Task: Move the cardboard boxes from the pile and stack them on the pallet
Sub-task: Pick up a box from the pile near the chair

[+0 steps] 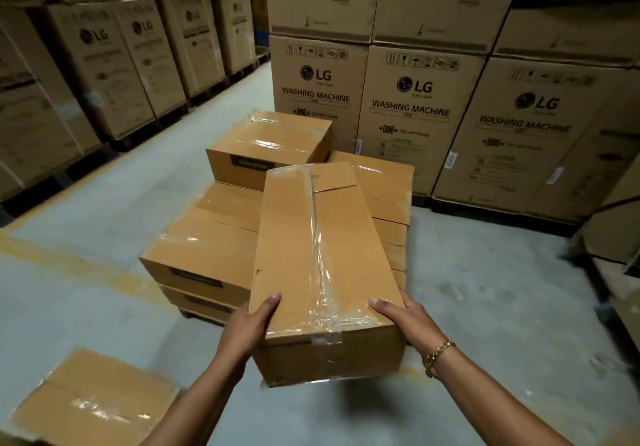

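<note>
1. The long cardboard box (322,255) is held in the air at its near end. Its long axis runs straight away from the person, and its far end already hangs over the stacked boxes (201,238) ahead.
2. The left hand (249,324) clasps the near left corner with its thumb laid on the top face. The right hand (405,321) does the same at the near right corner. The fingers of both go down the sides and under, out of sight.
3. The stack lies directly forward and lower than the carried box. Only a dark corner of the pallet (188,314) shows beneath it.
4. A single upper box (270,148) sits on the far left of the stack, and the right-hand column (391,182) is partly hidden behind the load.
5. Judgement: the load has to go forward and down. Both hands are at the same end, so the far end will probably land first — the near end then lowers after it.
6. Another taped box (93,400) lies on the floor at the near left, probably part of the pile.
</note>
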The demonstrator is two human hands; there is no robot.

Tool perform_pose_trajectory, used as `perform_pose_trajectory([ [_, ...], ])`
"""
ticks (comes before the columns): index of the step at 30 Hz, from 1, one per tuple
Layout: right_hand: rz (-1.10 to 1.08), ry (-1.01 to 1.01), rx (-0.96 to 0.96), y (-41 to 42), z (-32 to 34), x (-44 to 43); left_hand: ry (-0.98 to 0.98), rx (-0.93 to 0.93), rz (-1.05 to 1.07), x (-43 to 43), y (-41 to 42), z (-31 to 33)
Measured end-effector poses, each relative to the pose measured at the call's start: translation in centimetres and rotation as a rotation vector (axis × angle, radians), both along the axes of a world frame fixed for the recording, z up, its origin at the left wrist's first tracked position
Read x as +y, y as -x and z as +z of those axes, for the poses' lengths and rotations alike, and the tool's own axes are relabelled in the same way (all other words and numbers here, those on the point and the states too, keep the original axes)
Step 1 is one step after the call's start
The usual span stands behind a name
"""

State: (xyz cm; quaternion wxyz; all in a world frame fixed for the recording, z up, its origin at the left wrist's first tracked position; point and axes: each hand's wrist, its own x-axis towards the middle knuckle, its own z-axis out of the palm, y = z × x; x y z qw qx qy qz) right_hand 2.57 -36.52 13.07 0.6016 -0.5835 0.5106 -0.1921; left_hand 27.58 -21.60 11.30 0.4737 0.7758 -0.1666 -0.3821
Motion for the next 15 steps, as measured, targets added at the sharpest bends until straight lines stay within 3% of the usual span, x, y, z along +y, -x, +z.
perform_pose_trajectory([
  [8,0.088,-0.034,0.052,2.4,-1.5,-14.4,-0.025,0.007,0.024,-12.6,3.1,-0.6],
  [15,0.264,-0.052,0.059,5.1,-2.6,-28.7,-0.062,0.028,0.206,-22.9,9.5,-3.0],
])
